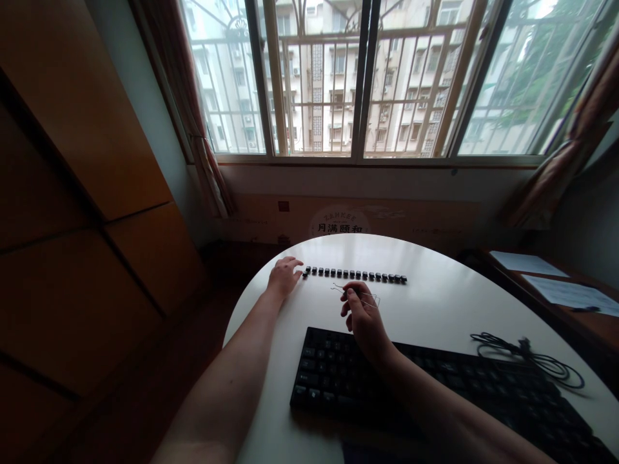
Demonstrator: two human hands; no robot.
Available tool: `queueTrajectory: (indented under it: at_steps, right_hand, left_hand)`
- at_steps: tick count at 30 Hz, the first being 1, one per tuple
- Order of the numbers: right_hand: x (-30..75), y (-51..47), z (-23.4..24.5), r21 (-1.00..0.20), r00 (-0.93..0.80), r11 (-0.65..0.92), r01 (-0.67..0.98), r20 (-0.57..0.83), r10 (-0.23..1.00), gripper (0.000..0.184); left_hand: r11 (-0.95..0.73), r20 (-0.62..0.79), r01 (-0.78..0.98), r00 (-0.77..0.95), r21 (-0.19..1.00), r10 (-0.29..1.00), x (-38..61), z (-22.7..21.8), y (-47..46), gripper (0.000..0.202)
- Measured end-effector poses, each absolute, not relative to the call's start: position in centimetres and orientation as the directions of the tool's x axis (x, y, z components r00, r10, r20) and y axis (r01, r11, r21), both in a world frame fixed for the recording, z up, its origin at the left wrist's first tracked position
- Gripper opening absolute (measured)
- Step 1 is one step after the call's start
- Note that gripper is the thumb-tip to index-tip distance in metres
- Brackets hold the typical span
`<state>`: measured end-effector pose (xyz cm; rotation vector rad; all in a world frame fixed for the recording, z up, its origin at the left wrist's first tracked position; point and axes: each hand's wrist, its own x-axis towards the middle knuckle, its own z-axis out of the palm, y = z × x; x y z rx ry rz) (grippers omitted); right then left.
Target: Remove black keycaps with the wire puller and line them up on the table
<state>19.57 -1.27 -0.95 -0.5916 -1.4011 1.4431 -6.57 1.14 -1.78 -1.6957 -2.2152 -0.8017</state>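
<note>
A row of small black keycaps [358, 274] runs across the far part of the white round table. At the row's left end, one keycap [305, 274] lies just in front of the others. My left hand [284, 276] rests beside that keycap with thumb and fingers apart; whether a fingertip touches it I cannot tell. Held in my closed right hand [360, 308] is a wire keycap puller [335, 287], its thin wire ends pointing left and its loops showing on the right. Below lies a black keyboard [333, 370], partly covered by my right forearm.
A coiled black cable [541, 361] lies behind the keyboard's right part. The white table [435, 303] has a curved far edge. To the right, papers [570, 293] and a dark pen-like object lie on a brown surface. A wooden cabinet [97, 161] stands left, windows ahead.
</note>
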Motion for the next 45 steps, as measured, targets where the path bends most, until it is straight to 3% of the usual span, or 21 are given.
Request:
queueTrajectory:
  at_steps: [8,11,17,20,23,29,38,45]
  right_hand:
    - [19.5,-1.1,-1.1,-0.931,-0.389,0.151,-0.332,0.281,0.878,0.025]
    - [19.5,-1.2,-0.9,-0.929,-0.404,0.138,-0.342,0.278,0.871,0.031]
    - [20.0,-1.5,-0.8,-0.938,-0.492,0.166,-0.305,0.304,0.816,0.043]
    - [20.1,-1.7,-0.9,-0.941,-0.552,0.215,-0.261,0.328,0.767,0.044]
    - [20.3,-1.9,-0.9,-0.922,-0.616,0.331,-0.202,0.382,0.689,0.039]
    - [20.7,-2.2,-0.6,-0.843,-0.64,0.531,-0.086,0.455,0.619,0.033]
    - [20.5,-2.2,-0.5,-0.866,-0.594,0.5,0.004,0.4,0.698,0.028]
    - [20.5,-2.5,-0.5,-0.853,-0.629,0.519,0.052,0.375,0.68,0.029]
  left_hand:
    - [0.294,0.615,0.87,-0.489,0.396,0.619,-6.6,1.1,-0.5,0.049]
    - [0.24,0.573,0.892,-0.433,0.382,0.696,-5.2,1.8,-0.6,0.05]
    - [-0.015,0.347,0.943,-0.107,0.332,0.932,-0.5,1.4,0.2,0.045]
    - [-0.092,0.171,0.939,0.036,0.332,0.985,1.5,0.7,0.5,0.043]
    - [-0.082,0.06,0.936,0.065,0.343,0.996,2.3,0.1,0.8,0.042]
    - [-0.059,0.017,0.933,0.057,0.356,0.998,1.8,-0.4,1.1,0.043]
    - [-0.054,0.006,0.94,0.055,0.338,0.998,1.5,-0.7,1.3,0.041]
    - [-0.042,0.009,0.943,0.041,0.33,0.999,1.7,-0.5,1.0,0.042]
